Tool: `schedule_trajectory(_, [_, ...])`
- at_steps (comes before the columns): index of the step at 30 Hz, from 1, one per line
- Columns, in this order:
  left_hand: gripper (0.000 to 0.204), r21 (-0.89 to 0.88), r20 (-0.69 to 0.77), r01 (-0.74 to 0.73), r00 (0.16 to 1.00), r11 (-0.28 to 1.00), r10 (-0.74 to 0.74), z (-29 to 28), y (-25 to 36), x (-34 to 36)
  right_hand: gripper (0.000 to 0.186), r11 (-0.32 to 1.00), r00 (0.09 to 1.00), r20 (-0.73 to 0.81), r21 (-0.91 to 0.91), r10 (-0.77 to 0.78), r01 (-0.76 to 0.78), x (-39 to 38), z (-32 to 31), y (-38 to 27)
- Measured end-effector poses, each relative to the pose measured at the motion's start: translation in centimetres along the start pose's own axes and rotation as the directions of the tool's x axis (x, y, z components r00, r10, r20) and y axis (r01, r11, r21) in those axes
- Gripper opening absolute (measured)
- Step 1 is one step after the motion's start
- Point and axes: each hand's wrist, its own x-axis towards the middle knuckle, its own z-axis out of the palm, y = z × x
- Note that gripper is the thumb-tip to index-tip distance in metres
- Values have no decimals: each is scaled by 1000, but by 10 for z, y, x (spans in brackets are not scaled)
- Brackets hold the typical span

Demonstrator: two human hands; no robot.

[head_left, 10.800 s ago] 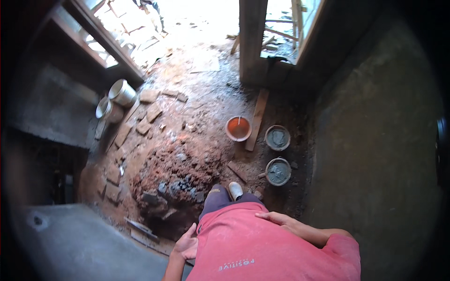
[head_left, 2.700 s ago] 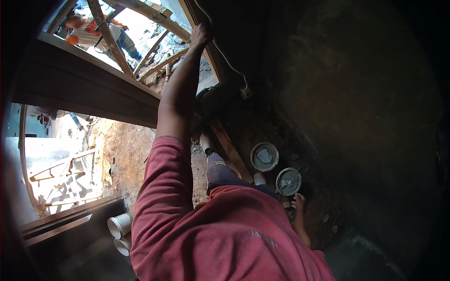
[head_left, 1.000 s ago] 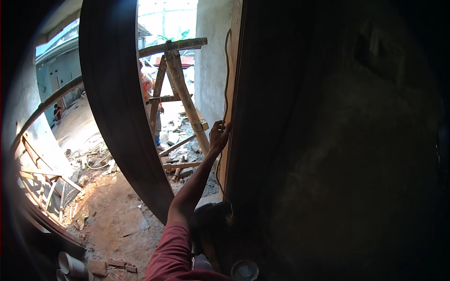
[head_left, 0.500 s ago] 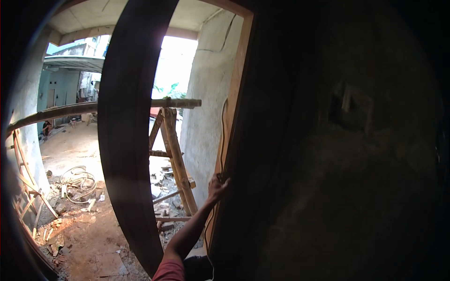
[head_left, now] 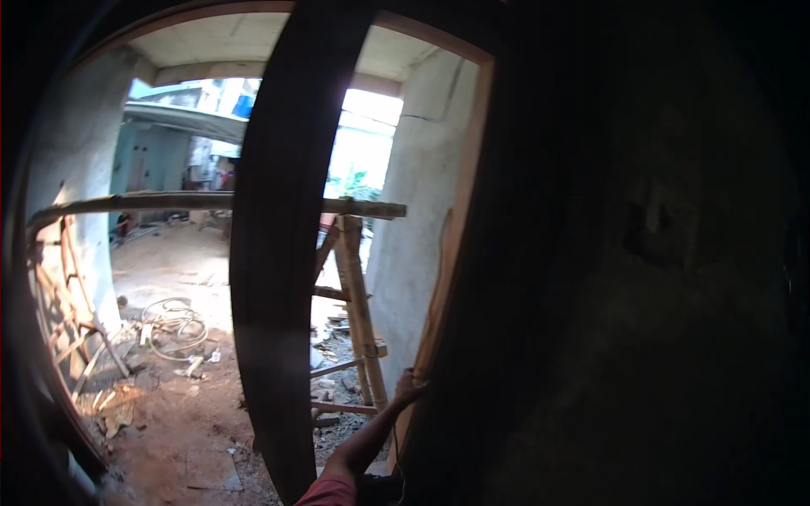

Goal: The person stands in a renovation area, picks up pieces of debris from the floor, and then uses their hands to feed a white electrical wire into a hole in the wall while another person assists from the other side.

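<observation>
My left hand (head_left: 412, 385) is closed at the right-hand wooden door frame (head_left: 469, 169), on the far end of my outstretched arm in a red sleeve. A thin cable (head_left: 444, 244) runs down the frame to my fingers. Below the hand, a dark thin cord (head_left: 396, 447) hangs toward the lower edge. My fingers seem wrapped round the cable, though shadow hides the exact grip. My right hand does not show.
A dark upright post (head_left: 278, 253) splits the doorway. Outside stands a wooden trestle (head_left: 359, 304) with a horizontal pole (head_left: 169, 201). A coiled hose (head_left: 181, 325) and rubble (head_left: 337, 384) lie on the dirt ground. Rightward is a dark wall with a recess (head_left: 654, 228).
The view has shifted, so the doorway appears farther right and lower. My left hand has moved down along the door frame, still closed.
</observation>
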Motion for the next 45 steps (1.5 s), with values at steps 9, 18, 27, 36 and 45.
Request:
schedule_trajectory(9, [99,-113,149,80,987,990,-63,1,-31,30,27,981,976,-103,39,193,-190,-67,-35,104])
schedule_trajectory(18, [113,-51,226,87,971,995,-73,10,-31,26,29,770,744,-210,75,634,-634,-205,-51,251])
schedule_trajectory(27, [128,157,303,17,951,987,-64,20,-58,19,31,585,557,-193,150,808,-797,-328,-2,342])
schedule_trajectory(36, [96,11,6,-73,997,997,73,31,-99,-57,36,637,625,-178,16,760,-771,-333,3,319])
schedule_trajectory(45, [33,192,-204,540,839,820,-505,-73,-151,-462,20,841,780,-321,133,537,-524,-345,-60,382])
